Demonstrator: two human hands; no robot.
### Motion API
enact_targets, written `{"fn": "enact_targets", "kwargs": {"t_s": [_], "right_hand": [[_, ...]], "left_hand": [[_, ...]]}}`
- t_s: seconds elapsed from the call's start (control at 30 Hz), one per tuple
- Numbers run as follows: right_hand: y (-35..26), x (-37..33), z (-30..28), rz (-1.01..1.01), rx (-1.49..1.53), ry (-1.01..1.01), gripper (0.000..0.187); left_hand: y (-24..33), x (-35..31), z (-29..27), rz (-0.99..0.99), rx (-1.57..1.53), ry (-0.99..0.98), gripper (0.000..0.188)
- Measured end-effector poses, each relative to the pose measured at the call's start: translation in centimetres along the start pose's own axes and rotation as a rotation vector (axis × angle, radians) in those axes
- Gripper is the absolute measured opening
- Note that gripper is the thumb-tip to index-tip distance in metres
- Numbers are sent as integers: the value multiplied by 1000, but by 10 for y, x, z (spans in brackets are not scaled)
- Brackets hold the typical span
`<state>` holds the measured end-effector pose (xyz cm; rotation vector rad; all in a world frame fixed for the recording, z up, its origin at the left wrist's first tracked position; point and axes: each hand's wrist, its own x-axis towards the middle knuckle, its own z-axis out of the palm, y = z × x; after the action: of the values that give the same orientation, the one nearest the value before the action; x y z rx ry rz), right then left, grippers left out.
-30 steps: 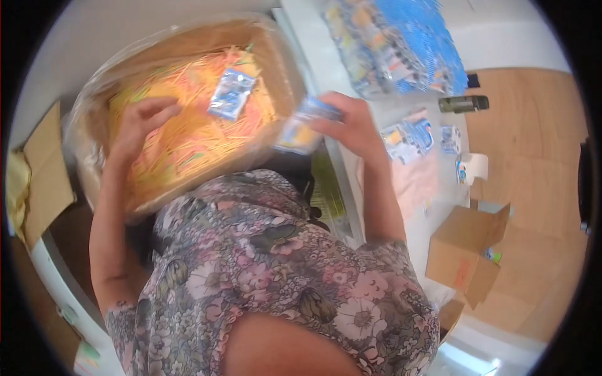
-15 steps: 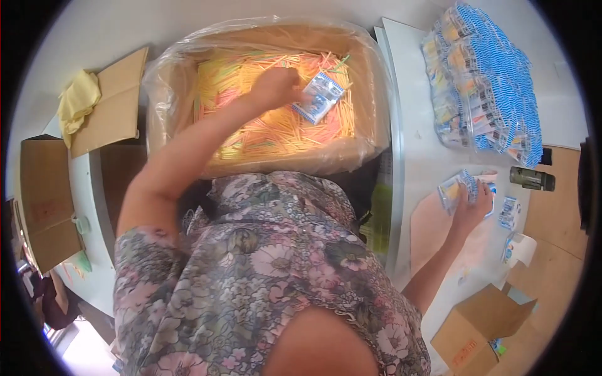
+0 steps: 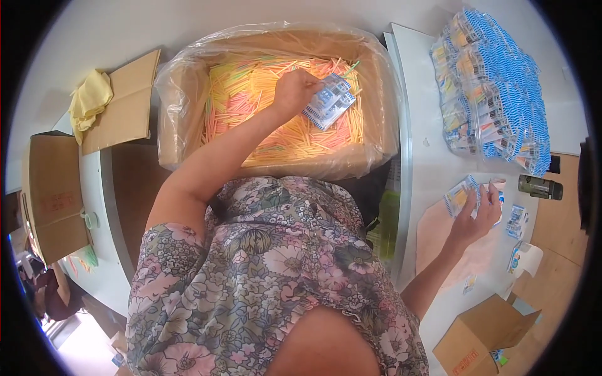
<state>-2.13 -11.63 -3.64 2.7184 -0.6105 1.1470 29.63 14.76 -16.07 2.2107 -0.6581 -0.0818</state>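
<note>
My left hand is over the carton at the middle, its fingertips pinching the upper left edge of a small blue-and-white printed packet. Beneath it lie many thin pastel sticks in yellow, pink, orange and green, filling the plastic-lined carton. On the right-hand table my right hand has its thumb and fingers at the right edge of another packet, clear with blue striped ends. This packet lies by the top of a pink sheet. A white-and-blue item is partly hidden behind the fingers.
A large stack of filled striped packets stands at the far right. Near it are a dark green bottle, a loose packet and an open cardboard box. At left are a yellow cloth, a cardboard flap and a brown carton.
My left fingers have come onto the packet's upper left edge above the sticks. My right fingers have spread a little at the other packet. The whole view has shifted slightly.
</note>
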Motion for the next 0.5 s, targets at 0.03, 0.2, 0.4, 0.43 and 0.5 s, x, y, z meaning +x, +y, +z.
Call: {"fn": "enact_targets", "kwargs": {"t_s": [0.03,0.2,0.4,0.43,0.5], "right_hand": [[-12,4,3,-5,1,2,19],[-103,32,39,-164,483,-181,20],[-179,59,95,174,786,-739,22],[-180,59,107,167,785,-743,22],[-178,50,132,215,1025,-824,23]], "left_hand": [[3,-1,-4,27,-2,17,19],[6,1,-8,-76,-322,-115,20],[22,-10,-19,-156,-866,-326,17],[23,-11,-22,-156,-888,-377,17],[32,-14,-32,-158,-911,-425,18]]}}
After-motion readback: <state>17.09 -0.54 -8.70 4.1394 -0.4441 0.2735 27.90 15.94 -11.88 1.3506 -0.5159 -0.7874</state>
